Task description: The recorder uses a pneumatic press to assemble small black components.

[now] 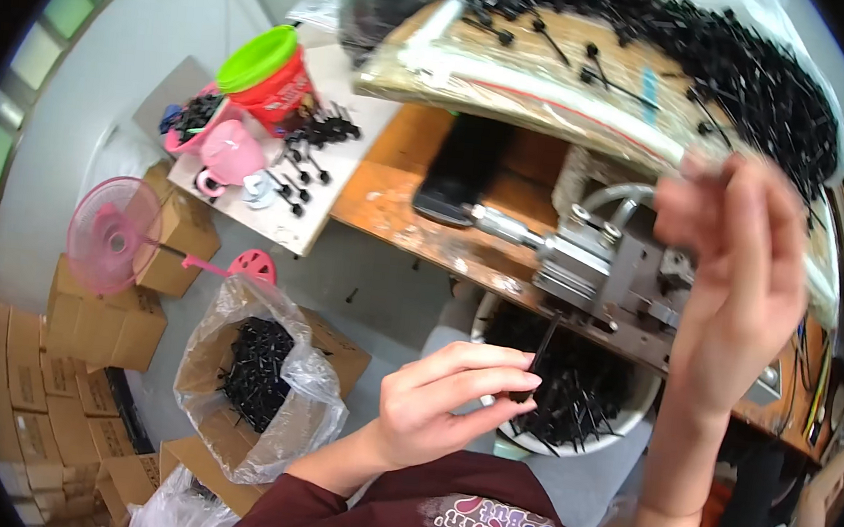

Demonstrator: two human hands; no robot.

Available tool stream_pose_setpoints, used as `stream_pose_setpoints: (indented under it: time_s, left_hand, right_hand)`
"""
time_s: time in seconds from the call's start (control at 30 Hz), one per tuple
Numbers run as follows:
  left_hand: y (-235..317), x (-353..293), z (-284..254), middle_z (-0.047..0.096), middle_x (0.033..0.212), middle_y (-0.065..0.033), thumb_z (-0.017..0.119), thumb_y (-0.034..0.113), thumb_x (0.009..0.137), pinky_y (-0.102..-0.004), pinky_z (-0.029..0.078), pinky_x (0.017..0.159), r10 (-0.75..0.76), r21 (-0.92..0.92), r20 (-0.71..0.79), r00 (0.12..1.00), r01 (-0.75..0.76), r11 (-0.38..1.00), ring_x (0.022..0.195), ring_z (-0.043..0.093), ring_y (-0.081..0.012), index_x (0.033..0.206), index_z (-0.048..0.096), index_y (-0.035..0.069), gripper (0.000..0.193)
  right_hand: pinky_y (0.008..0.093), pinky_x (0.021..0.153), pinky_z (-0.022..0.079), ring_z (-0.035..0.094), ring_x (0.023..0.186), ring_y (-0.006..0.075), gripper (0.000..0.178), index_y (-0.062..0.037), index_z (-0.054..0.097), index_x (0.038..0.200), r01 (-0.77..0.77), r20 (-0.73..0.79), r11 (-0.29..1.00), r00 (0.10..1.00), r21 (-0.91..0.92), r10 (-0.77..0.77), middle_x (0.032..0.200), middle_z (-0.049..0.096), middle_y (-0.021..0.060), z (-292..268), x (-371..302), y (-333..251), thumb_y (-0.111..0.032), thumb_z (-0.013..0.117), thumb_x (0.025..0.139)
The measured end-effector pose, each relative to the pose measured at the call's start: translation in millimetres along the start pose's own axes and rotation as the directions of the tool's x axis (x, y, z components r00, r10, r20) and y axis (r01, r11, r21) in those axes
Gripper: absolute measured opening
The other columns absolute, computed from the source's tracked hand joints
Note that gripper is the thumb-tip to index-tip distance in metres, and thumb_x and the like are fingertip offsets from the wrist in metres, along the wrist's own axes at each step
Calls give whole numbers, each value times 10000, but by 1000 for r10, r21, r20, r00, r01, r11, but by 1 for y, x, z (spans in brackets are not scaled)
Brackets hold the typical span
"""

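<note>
Two bare hands in view, one sharp, one blurred. Left hand point(440, 398) pinched a thin black rod point(544, 345) between thumb and fingertips, closed to about the rod's thickness. Rod pointed away from the body, far end near the front edge of the metal fixture point(578, 262); contact could not be told. Right hand point(745, 247), beyond and to the right of the left, had its fingers partly curled; blur hid whether it held anything.

Handling, as judged: a light pinch, the free end lined up with the fixture, and fingertips kept off the metal seemed best. Hard squeezing or tilting might have bent so slim a piece.

Edges: the wooden bench point(380, 175) had its front edge just beyond the left fingertips. White tub point(640, 415) of black pieces sat below them, a likely catch for a dropped rod. Pale tray rim point(558, 87) ran close by the right fingertips, a probable knuckle-catcher. Widest gap: left of the left hand, over grey floor point(388, 306), between bench and plastic-lined box point(315, 395).
</note>
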State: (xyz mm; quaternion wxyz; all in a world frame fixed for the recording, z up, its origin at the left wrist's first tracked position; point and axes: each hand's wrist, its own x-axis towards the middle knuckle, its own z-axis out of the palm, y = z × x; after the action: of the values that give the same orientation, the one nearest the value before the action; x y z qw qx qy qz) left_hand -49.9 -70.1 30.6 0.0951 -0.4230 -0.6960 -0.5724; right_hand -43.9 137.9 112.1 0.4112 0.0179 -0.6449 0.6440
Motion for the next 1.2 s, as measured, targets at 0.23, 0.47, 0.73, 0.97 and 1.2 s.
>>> stream_pose_setpoints:
  time_s: [0.23,0.47,0.73,0.97,1.2]
  left_hand:
    - [0,-8,-15,657,1065,-192,711,-149,760,-321,585,789,-217,-314,-226,950,140,939,927,690,-256,1302,469,-41,603]
    - [-24,0,-85,625,1045,-106,594,-113,866,-305,512,880,-327,-168,-547,771,281,945,983,648,-204,1010,613,-65,153]
    - [-97,47,-109,681,835,-78,739,15,801,-249,502,720,-89,372,-510,855,313,874,759,658,-138,912,712,-35,125]
    - [-182,85,-79,698,836,-139,712,84,801,-319,526,694,-183,430,-418,890,371,823,738,695,-256,894,712,-21,140]
    - [-181,83,-89,702,868,-63,777,213,802,-265,456,609,-151,663,-446,882,439,606,641,541,-118,1103,706,43,353]
  right_hand:
    - [256,659,550,698,819,218,205,21,673,1019,687,48,675,710,-269,-703,880,716,150,130,194,-25,-138,653,892]
    - [306,809,489,631,919,190,279,29,660,1071,437,161,810,899,-391,-407,1004,688,122,94,169,-12,-197,622,912]
    - [199,785,418,553,849,63,137,4,656,1021,310,373,764,923,-566,-98,947,639,16,5,51,-20,-97,611,939]
    - [213,741,424,552,845,95,97,40,629,975,-11,286,886,945,-463,161,988,617,81,-38,-19,-16,20,590,888]
    - [204,691,466,599,841,87,191,20,605,1112,-167,96,877,968,-451,234,963,646,63,-72,-27,-22,-24,581,928]
